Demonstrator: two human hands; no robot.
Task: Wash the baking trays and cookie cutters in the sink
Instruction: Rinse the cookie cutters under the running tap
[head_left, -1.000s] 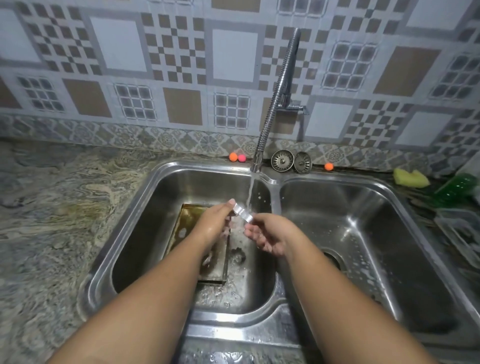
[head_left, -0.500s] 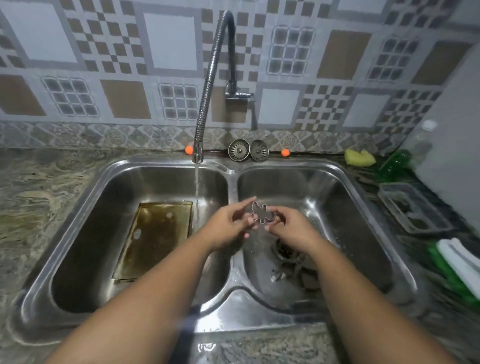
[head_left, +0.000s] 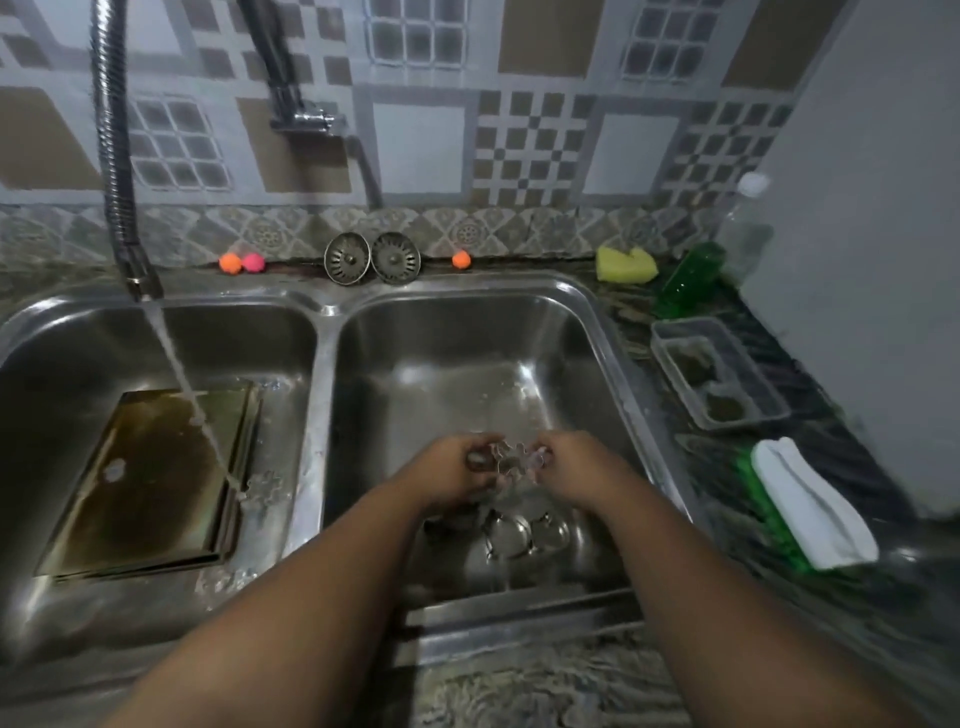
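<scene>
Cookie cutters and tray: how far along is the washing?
Done, apparently: a few cutters lying in the right basin. In hand: left hand and right hand pinch one cookie cutter above them. Left: the browned baking tray under the running tap, and another cutter beside it.

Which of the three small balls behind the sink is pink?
The pink ball sits second from the left, close beside an orange ball; the other orange ball lies alone, right of the two strainers.
</scene>
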